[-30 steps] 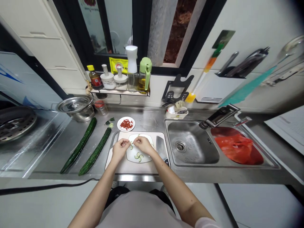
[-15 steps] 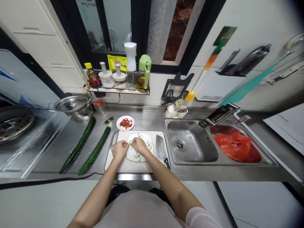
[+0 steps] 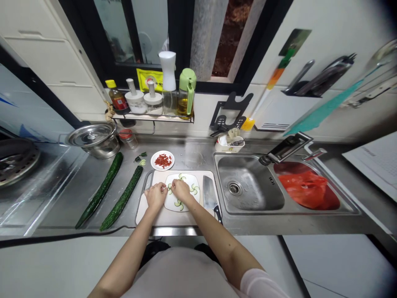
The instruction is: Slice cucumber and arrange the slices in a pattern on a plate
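Observation:
My left hand (image 3: pixel 156 194) is closed in a pinch over the left edge of a white plate (image 3: pixel 187 201). Close beside it, my right hand (image 3: pixel 180 191) pinches too, with fingertips low over the same plate. Whatever lies between the fingers is too small to make out. Thin cucumber slices (image 3: pixel 179 204) form curved pinwheels on the plate; the left one is partly covered by my hands. Under the plate lies a pale cutting board (image 3: pixel 145 210). A cleaver (image 3: pixel 209 193) with a black handle rests on the board's right side. Behind sits a small white dish (image 3: pixel 153 162) of red dried berries (image 3: pixel 163 160).
Two whole cucumbers (image 3: pixel 121 198) lie on the steel counter at left, near a lidded pot (image 3: pixel 93 138) and a red-lidded jar (image 3: pixel 128 138). Cucumber scraps (image 3: pixel 142 157) sit nearby. To the right is a sink (image 3: pixel 252 194) with a red plastic bag (image 3: pixel 302 188) in its second basin.
Both hands stay pinched at the plate's left side, with only slight finger movement. The whole view has shifted a little; the objects on the counter keep their places.

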`<state>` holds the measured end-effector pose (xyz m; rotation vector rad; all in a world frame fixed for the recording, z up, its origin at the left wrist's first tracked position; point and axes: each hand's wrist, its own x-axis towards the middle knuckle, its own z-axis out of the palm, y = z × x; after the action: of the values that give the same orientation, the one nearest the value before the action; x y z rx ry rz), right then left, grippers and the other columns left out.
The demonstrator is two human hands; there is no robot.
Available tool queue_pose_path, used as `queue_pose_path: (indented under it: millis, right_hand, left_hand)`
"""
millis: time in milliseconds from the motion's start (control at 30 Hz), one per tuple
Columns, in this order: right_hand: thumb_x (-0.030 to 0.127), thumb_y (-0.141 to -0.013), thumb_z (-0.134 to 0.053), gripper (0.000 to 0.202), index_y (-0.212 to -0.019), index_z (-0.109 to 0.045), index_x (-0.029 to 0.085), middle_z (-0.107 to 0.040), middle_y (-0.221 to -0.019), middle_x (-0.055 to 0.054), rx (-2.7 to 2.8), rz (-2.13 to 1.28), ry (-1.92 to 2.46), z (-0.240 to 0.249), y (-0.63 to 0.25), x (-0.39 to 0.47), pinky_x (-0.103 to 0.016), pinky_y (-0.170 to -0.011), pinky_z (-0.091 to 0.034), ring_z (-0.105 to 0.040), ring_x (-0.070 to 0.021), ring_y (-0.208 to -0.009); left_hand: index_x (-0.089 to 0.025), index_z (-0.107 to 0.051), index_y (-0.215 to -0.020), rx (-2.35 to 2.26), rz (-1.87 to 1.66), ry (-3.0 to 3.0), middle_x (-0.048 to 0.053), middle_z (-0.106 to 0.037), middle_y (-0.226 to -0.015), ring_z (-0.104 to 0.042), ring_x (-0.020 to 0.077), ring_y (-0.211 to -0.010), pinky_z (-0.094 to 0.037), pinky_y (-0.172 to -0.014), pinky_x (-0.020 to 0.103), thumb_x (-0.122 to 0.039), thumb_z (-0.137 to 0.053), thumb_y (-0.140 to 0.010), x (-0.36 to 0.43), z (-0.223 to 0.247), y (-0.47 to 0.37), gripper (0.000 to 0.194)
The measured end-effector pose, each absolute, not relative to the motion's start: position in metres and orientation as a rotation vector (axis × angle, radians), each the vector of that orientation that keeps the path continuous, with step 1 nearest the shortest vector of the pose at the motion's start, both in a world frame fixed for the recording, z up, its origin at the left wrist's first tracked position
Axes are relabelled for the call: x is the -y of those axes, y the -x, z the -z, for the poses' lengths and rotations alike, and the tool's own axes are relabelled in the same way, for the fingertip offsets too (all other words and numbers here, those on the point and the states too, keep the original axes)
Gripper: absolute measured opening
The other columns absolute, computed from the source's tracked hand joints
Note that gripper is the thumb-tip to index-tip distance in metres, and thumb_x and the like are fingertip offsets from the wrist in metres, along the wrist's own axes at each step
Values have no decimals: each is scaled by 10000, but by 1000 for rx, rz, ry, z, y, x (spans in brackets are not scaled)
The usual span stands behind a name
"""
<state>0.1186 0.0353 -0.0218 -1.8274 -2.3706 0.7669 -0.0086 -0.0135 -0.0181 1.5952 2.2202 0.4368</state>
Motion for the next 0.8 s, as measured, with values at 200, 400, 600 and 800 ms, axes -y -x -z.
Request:
queue_pose_path:
  millis: [200, 400, 600, 800]
  right_hand:
    - [287, -888, -507, 165, -985, -622, 220, -657, -1055, -69, 2374, -779, 1854, 20, -119, -35, -257, -701, -376, -597, -184, -937]
    - [276, -895, -500, 158, -982, -620, 222, -654, -1049, -68, 2370, -782, 1842, 21, -119, -35, -257, -703, -375, -593, -182, -939]
    - [261, -883, -505, 169, -997, -623, 220, -653, -1041, -63, 2374, -812, 1834, 21, -120, -36, -250, -679, -363, -591, -177, -929]
    - [253, -887, -493, 183, -994, -637, 220, -654, -1037, -64, 2377, -804, 1809, 21, -120, -37, -249, -700, -371, -588, -174, -935]
  left_hand:
    - [-248, -706, -877, -2164, -435, -1702, 56, -695, -908, -574, 244, -947, -298, -847, 370, -402, -525, -842, 16, 19, 9, 239]
    - [-255, -718, -881, -2138, -354, -1737, 63, -690, -955, -556, 258, -982, -291, -855, 390, -357, -539, -836, 11, 20, 9, 211]
    - [-288, -700, -1029, -2081, -304, -1821, 65, -652, -959, -540, 260, -995, -292, -863, 390, -316, -549, -838, 6, 16, 12, 245]
    - [-328, -675, -1126, -1997, -347, -1944, 75, -590, -1045, -519, 250, -1022, -297, -859, 382, -309, -544, -850, 5, 13, 16, 305]
